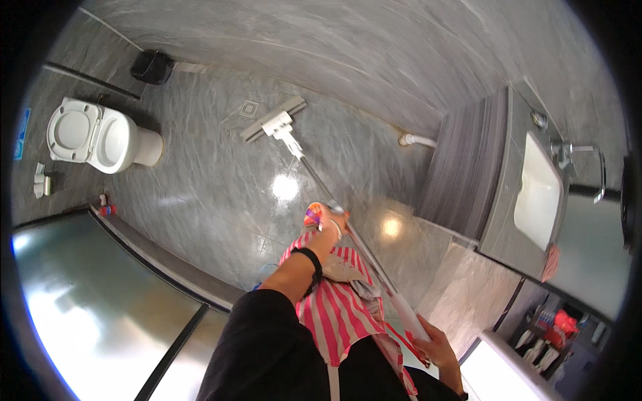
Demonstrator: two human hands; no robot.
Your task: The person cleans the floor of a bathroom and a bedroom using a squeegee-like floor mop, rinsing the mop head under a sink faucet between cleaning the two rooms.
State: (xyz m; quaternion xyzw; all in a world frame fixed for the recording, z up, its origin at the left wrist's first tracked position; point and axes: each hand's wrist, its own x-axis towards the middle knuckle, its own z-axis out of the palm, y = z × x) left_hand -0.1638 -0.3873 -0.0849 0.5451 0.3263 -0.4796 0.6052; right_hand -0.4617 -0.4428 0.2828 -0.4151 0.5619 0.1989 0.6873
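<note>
A sponge mop with a metal pole point(369, 254) runs diagonally from lower right to the upper middle. Its wide flat head point(275, 119) rests on the grey tiled floor, just right of a square floor drain point(249, 109). My left hand point(333, 220) grips the pole about midway. Around the white handle end, near a red cord, my right hand point(435, 342) is closed. Below my left hand hangs a pink-and-white striped apron point(333, 311) on my body.
A white toilet point(113, 143) with its lid raised stands at the left, a black bin point(151, 66) beyond it. A glass partition point(100, 290) with a low sill is lower left. At the right are a vanity cabinet point(464, 160), a sink point(539, 195) and a white drain hose point(419, 141).
</note>
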